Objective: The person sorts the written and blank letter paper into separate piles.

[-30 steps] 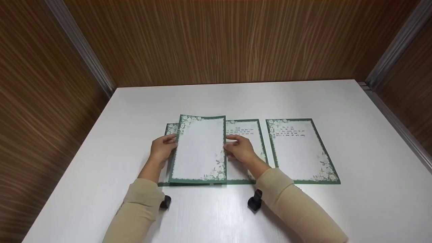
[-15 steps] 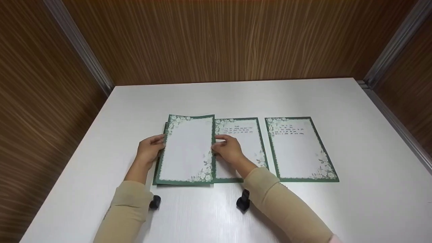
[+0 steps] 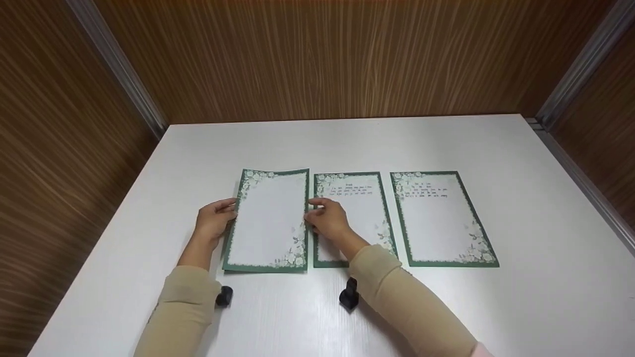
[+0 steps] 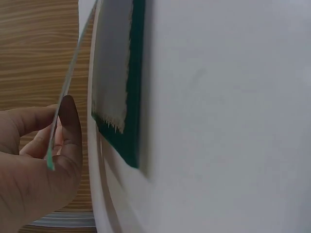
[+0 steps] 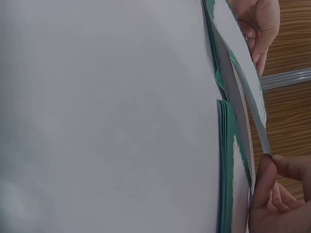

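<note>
A sheet of paper [image 3: 268, 218] with a green floral border and a bare white face is held up by its two long edges. My left hand [image 3: 212, 221] pinches its left edge between thumb and fingers, and the left wrist view shows this sheet edge-on [image 4: 68, 77]. Its right edge is pinched by my right hand [image 3: 328, 218]. Under the held sheet, on the table, lies another green-bordered sheet [image 4: 133, 97], mostly hidden in the head view. To the right is a stack of matching sheets [image 3: 352, 213] with printed lines on top; its layered edges [image 5: 226, 170] appear in the right wrist view.
Another bordered sheet [image 3: 441, 223] with printed text lies at the right on the white table [image 3: 297, 144]. Wood-grain panels [image 3: 317, 59] stand behind and at both sides. Small black blocks [image 3: 349, 297] sit beside the sleeve cuffs.
Both hands have carried the held sheet left, off the middle stack and over the left sheet, which it now covers. The middle and right sheets stay put.
</note>
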Tool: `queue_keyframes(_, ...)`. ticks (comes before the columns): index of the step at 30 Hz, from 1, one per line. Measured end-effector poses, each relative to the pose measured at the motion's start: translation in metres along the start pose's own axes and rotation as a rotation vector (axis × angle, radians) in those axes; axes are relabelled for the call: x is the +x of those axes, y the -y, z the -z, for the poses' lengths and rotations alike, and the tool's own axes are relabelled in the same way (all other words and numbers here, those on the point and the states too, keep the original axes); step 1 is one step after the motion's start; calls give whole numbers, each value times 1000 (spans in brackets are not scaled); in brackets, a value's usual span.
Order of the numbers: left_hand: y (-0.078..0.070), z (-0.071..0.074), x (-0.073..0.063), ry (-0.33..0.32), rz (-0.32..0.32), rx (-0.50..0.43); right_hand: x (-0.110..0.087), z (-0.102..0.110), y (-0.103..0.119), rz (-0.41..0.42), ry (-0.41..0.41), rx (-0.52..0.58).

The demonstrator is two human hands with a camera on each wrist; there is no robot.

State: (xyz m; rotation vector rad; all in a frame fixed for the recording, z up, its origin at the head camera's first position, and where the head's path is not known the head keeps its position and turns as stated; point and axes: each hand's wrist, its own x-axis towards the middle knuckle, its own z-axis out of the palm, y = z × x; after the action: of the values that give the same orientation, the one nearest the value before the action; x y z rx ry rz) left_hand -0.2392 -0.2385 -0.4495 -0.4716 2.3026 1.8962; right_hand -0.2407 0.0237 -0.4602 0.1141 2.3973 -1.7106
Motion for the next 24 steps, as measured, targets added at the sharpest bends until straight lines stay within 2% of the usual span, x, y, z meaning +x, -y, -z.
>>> queue_keyframes(8, -1, 1, -2, 0, -18, 38, -1, 1, -1, 35, 9, -8)
queue_keyframes(18, 0, 2, -4, -30, 24, 68, -2, 0, -1, 23, 21, 48)
queue_keyframes(24, 0, 1, -4, -25, 26, 57, -3, 0, 0, 29, 2, 22)
